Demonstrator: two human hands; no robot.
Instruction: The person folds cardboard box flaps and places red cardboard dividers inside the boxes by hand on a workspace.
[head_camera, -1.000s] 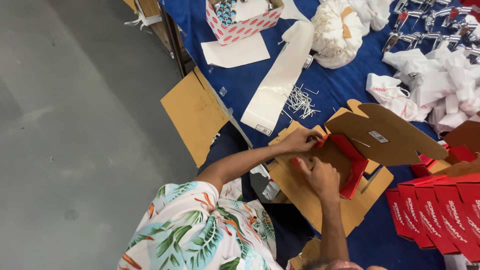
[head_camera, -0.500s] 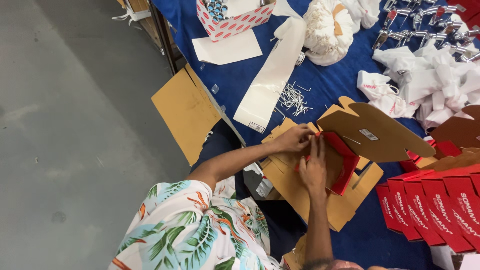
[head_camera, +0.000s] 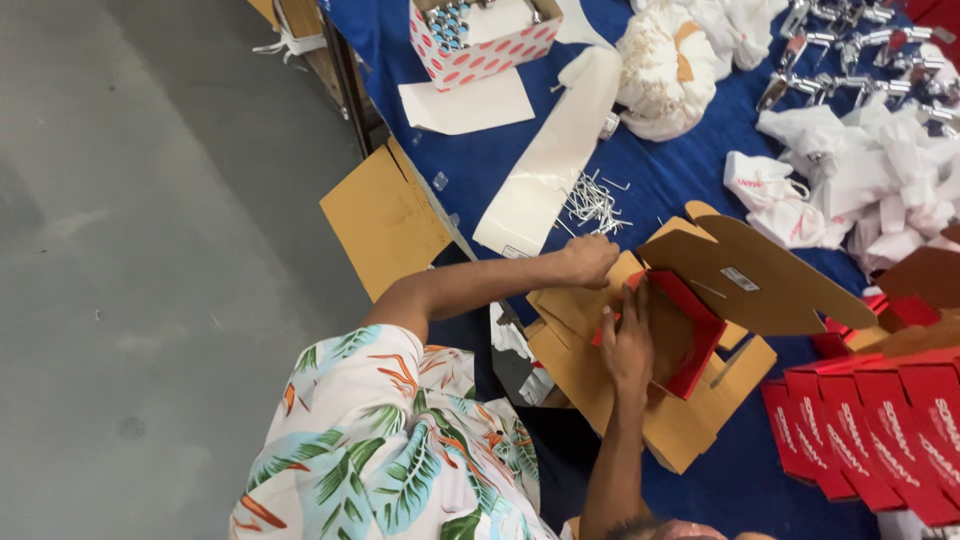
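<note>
Right hand (head_camera: 628, 345) flat, fingers (head_camera: 638, 300) pressed together and pointing into the red-lined cardboard box (head_camera: 680, 335), palm against its inner wall. Left hand (head_camera: 588, 260) curled, fingertips bent over the box's near flap (head_camera: 575, 305); whether pinching or only pressing, cannot tell. Just beyond both hands, the box's brown lid (head_camera: 760, 280) raised and tilted, a small white label on it. Under the box, flat brown cardboard sheets (head_camera: 690, 420) on the blue table (head_camera: 700, 180). Right of the right hand, a row of flat red box blanks (head_camera: 870, 430). Beyond the left hand, loose metal pins (head_camera: 595, 200), then a long white paper strip (head_camera: 550, 160). Farther off, white cloth bags (head_camera: 860, 170), metal fittings (head_camera: 850, 50) and a red-spotted white box (head_camera: 485, 40).
</note>
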